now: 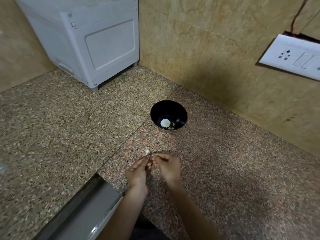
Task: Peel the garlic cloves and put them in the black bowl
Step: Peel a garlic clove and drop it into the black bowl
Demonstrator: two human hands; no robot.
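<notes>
Garlic clove (147, 151), pale and partly skinned, pokes up from the fingertips of the left hand (138, 170), whose grip is closed round its lower end. The right hand (168, 168) is just beside it, thumb and forefinger in a tight grip on a pale scrap (152, 156) too small to identify. Both hands hover low over the speckled granite desk (69, 118). Farther back, apart from the hands, the black bowl (183, 110) stands upright with a few peeled cloves (171, 126) at its bottom. A white appliance (97, 40) stands in the corner, and a socket plate (292, 56) hangs on the right wall.
</notes>
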